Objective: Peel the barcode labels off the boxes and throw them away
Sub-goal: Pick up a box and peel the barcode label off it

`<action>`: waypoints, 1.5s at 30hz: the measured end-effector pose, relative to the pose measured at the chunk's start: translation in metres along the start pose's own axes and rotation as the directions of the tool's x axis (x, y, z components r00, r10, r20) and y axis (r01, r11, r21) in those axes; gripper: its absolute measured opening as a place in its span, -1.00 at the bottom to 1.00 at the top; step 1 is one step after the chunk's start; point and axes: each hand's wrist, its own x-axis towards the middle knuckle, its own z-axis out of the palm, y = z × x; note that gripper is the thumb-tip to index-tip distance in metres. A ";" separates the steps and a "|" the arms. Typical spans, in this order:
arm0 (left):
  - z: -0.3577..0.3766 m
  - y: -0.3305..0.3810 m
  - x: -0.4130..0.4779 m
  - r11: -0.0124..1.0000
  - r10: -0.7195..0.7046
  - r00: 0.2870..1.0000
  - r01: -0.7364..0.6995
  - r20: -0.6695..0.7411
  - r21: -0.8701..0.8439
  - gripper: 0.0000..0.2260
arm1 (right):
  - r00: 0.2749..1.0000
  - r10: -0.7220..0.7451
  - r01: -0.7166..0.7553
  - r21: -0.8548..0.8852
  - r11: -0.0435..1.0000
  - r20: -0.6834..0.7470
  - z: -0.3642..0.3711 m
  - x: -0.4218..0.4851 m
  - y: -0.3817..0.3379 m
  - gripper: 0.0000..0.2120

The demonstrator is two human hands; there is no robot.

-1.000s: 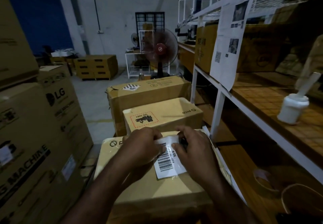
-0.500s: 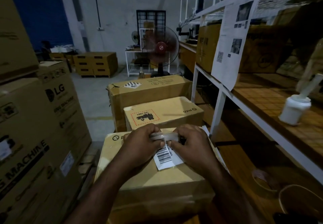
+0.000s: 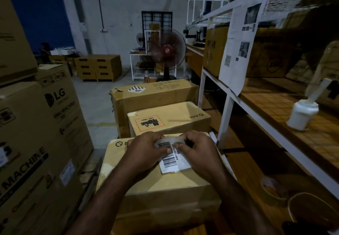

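A white barcode label (image 3: 172, 161) lies on top of the nearest cardboard box (image 3: 146, 183). Its far end is lifted and curled back toward me. My left hand (image 3: 145, 150) pinches that lifted edge from the left. My right hand (image 3: 198, 152) pinches it from the right, thumb on the label. The near part of the label still lies flat on the box. Behind it stand a second box (image 3: 170, 117) with a red-framed UN 3481 sticker and a larger third box (image 3: 154, 95).
Tall LG washing-machine cartons (image 3: 36, 143) stand at my left. A white metal shelf rack (image 3: 227, 117) runs along the right, holding a white glue bottle (image 3: 300, 113), tape rolls (image 3: 273, 189) and cartons. A standing fan (image 3: 167, 51) is at the back.
Both hands have pulled the label's far edge further up and back toward me; more of the barcode side is now curled over. The camera view shifted slightly.
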 end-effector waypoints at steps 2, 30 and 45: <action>0.001 0.000 -0.001 0.999 -0.011 1.000 0.011 -0.009 -0.046 -0.81 | 1.000 -0.006 0.006 0.016 1.000 -0.001 0.000 -0.001 -0.001 -0.91; -0.009 0.002 -0.018 0.961 0.049 0.998 -0.038 0.034 -0.273 -0.75 | 0.984 0.094 -0.124 0.202 0.971 0.153 -0.010 -0.005 -0.010 -0.88; -0.006 0.000 -0.016 0.907 0.004 0.994 0.044 0.114 -0.419 -0.83 | 0.984 0.080 -0.134 0.371 0.919 0.157 -0.015 -0.005 -0.014 -0.64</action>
